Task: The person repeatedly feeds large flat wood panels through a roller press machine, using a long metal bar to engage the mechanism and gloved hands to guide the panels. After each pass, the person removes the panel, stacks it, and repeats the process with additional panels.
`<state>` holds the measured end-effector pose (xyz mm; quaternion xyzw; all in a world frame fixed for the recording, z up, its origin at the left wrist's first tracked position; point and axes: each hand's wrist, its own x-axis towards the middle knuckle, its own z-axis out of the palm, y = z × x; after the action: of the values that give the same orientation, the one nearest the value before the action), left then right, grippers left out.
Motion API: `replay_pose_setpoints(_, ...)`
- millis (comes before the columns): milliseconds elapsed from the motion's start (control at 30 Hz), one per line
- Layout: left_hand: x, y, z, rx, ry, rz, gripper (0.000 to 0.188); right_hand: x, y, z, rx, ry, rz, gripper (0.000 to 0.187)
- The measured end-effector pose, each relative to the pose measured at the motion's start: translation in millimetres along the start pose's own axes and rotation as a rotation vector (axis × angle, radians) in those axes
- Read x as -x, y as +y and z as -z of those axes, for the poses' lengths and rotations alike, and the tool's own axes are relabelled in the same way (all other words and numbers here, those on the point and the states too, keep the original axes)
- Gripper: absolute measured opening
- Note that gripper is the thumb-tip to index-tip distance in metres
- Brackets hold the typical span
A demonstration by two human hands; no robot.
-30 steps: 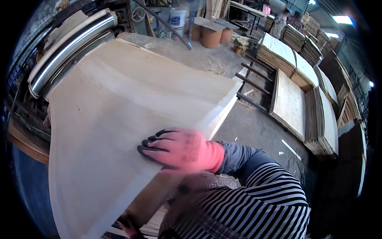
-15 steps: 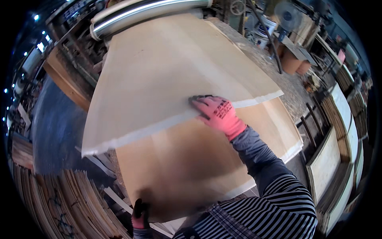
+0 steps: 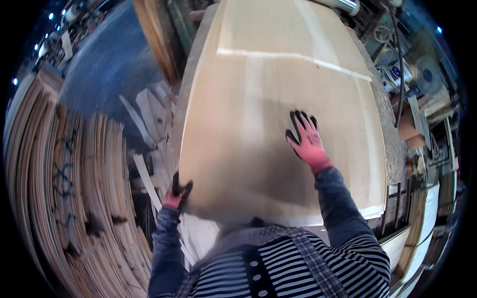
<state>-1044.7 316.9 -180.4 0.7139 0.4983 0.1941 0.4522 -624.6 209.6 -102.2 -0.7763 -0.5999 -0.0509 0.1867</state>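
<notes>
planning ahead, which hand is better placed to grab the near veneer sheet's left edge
Likely the left hand, at the left edge of the near veneer sheet; the right hand is farther in, over its face.

The upper wood sheet [image 3: 278, 30] and metal roller [image 3: 344, 4] (one end shows) run past the top edge.

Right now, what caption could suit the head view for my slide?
Pink-and-black-gloved right hand spread over a pale wood veneer sheet, left hand at the sheet's near-left corner.
</notes>
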Motion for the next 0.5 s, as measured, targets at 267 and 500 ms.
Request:
replay_pose_setpoints(267, -14, 1, 6, -0.177, -0.179, -0.314, 0.051, 194, -75, 28, -0.020, -0.327, 0.024, 0.076)
replay_pose_setpoints(500, -48, -10, -9, 0.300, -0.035, -0.098, 0.059, 226, -91, 9, 0.177, -0.327, -0.145, 0.080)
